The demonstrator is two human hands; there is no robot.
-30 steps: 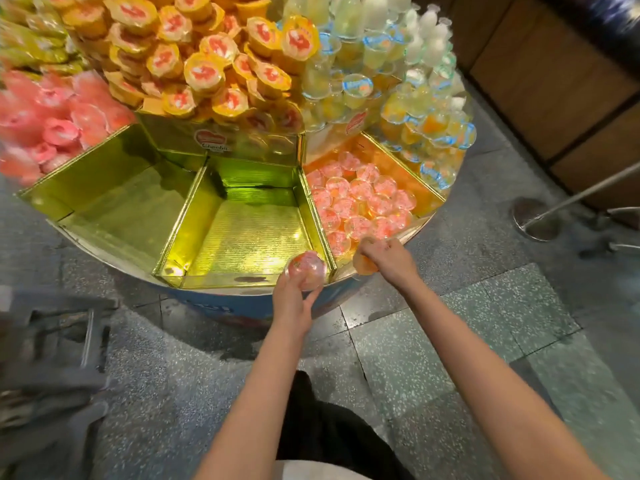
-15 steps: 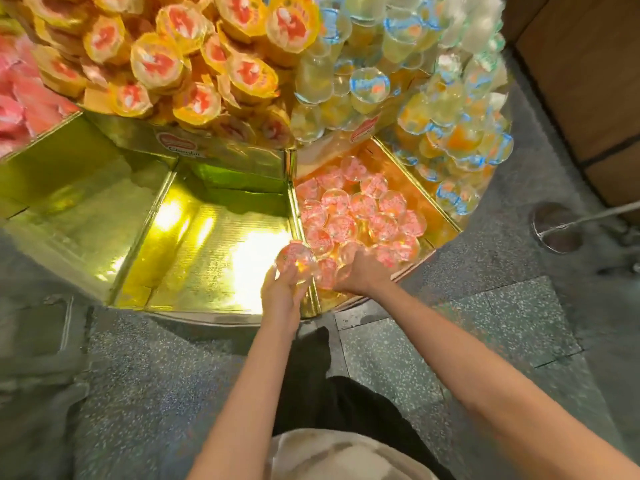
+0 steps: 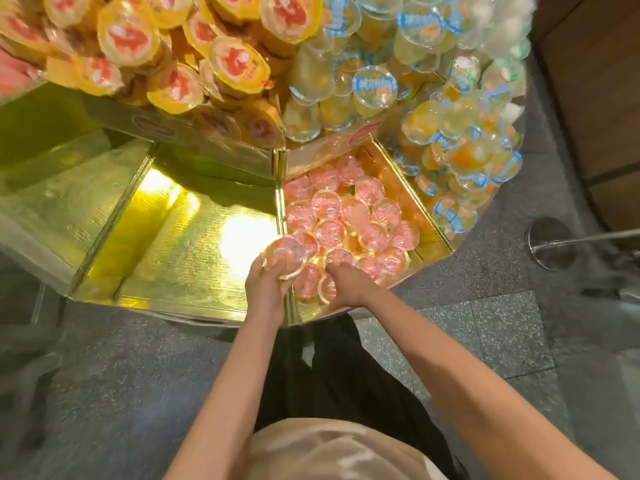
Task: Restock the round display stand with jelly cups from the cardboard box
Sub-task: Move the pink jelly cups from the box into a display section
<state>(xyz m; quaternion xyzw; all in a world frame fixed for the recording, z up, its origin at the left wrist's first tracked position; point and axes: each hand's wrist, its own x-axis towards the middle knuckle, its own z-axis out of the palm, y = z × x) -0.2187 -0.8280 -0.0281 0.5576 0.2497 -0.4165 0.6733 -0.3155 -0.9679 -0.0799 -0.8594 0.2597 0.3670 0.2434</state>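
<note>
Left grip (image 3: 266, 289) curls round a jelly cup (image 3: 284, 256) above the divider (image 3: 281, 216); right grip (image 3: 346, 284) presses among pink cups (image 3: 346, 216) in the stand (image 3: 194, 311), its fingertips buried, so I cannot tell its hold.

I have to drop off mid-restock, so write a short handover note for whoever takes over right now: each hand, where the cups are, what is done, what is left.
Left hand: grips one pink-lidded jelly cup over the divider between the empty gold compartment and the pink-cup compartment.
Right hand: fingers down among the near-row cups in the pink-cup compartment; whether it grips one cannot be told.
Done: the pink-cup compartment holds a layer of cups, mostly lid up.
Left: set down the held cup, fill the near edge, then the empty gold compartments to the left. The cardboard box is out of view.
</note>
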